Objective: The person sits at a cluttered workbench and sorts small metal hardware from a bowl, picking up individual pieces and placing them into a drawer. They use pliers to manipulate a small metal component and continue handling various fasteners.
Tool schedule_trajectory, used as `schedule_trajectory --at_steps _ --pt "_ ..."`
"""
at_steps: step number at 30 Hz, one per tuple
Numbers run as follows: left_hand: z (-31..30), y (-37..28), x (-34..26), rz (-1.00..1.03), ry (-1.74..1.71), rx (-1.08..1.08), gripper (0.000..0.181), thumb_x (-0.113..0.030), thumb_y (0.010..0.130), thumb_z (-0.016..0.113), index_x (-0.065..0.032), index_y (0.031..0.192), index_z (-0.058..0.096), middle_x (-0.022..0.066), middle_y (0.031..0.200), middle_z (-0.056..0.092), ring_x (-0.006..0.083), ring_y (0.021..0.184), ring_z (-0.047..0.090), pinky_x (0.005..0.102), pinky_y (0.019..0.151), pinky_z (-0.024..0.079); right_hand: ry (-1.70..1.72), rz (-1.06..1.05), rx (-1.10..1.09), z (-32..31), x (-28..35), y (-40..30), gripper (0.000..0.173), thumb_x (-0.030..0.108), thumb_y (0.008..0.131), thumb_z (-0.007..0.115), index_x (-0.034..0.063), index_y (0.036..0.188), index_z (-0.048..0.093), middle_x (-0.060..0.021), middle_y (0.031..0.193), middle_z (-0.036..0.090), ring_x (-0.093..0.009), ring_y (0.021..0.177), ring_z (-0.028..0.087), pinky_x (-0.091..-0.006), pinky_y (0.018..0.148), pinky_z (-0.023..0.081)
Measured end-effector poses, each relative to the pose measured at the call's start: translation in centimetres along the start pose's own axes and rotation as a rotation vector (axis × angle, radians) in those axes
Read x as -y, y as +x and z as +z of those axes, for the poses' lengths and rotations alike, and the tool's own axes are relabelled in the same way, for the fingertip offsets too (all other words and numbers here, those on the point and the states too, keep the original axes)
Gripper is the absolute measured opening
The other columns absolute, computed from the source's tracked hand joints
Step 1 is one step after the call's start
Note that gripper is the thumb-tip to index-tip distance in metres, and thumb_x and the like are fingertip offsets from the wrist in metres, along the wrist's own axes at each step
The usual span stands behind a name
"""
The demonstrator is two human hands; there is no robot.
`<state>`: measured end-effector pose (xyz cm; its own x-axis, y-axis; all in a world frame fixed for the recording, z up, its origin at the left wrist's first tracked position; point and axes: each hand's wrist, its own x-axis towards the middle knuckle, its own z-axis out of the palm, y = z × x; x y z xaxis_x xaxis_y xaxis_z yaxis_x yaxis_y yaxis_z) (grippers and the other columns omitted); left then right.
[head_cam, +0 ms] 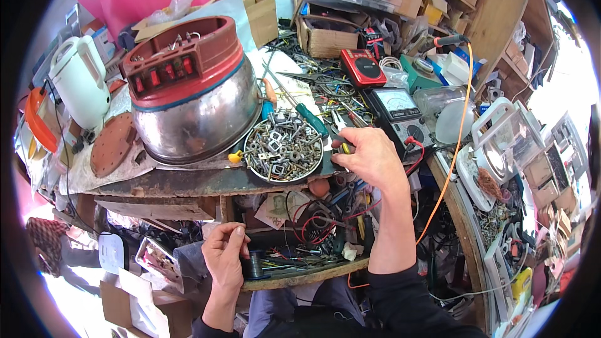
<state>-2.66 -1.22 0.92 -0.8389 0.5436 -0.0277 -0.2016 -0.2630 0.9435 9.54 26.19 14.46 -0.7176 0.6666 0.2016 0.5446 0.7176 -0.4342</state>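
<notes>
My right hand (373, 157) is at the bench edge, its fingers closed around a small hand tool with yellow and black handles (346, 147), probably pliers. Just left of it stands a round dish heaped with screws and nuts (284, 148). A screwdriver with a green handle (312, 119) leans at the dish's rim. My left hand (225, 256) is raised over the left end of the open drawer, thumb against curled fingers; whether something thin is between them I cannot tell. Beside it a spool of wire (255, 265) stands in the drawer.
A steel pot-shaped appliance with a red base (188, 98) lies left of the dish. An analog multimeter (399, 115) and a red radio (363, 68) stand at right. An orange cord (450, 173) hangs from a soldering iron (450, 41). Tools and red leads fill the drawer (310, 277).
</notes>
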Motion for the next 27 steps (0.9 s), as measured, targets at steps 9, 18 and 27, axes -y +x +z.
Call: schedule_trajectory --at_steps 9,18,27 --pt "-0.1 0.1 0.3 0.006 0.025 -0.012 0.009 -0.006 0.098 0.066 0.0019 0.103 0.068 0.0070 0.077 0.066 0.0085 0.055 0.054 0.0211 0.049 0.043 0.556 -0.053 -0.269 1.7 0.6 0.7 0.021 0.015 0.078 0.085 0.0027 0.089 0.072 -0.0060 0.068 0.067 -0.010 0.059 0.057 -0.0295 0.055 0.045" --pt "-0.1 0.2 0.4 0.031 0.049 0.001 0.010 -0.010 0.097 0.068 -0.0003 0.101 0.068 0.0048 0.076 0.065 0.0072 0.054 0.053 0.0199 0.047 0.042 0.024 -0.072 -0.272 1.7 -1.3 1.4 0.017 0.024 0.086 0.071 0.0070 0.090 0.074 -0.0182 0.081 0.070 -0.038 0.079 0.069 -0.0474 0.071 0.052" --pt "-0.3 0.1 0.2 0.038 0.061 0.006 0.009 -0.010 0.097 0.068 -0.0011 0.102 0.069 0.0040 0.076 0.065 0.0068 0.055 0.053 0.0200 0.048 0.042 -0.217 -0.020 -0.214 3.2 -0.7 1.0 0.017 0.024 0.081 0.068 0.0104 0.087 0.077 -0.0157 0.084 0.072 -0.037 0.086 0.070 -0.0498 0.076 0.055"
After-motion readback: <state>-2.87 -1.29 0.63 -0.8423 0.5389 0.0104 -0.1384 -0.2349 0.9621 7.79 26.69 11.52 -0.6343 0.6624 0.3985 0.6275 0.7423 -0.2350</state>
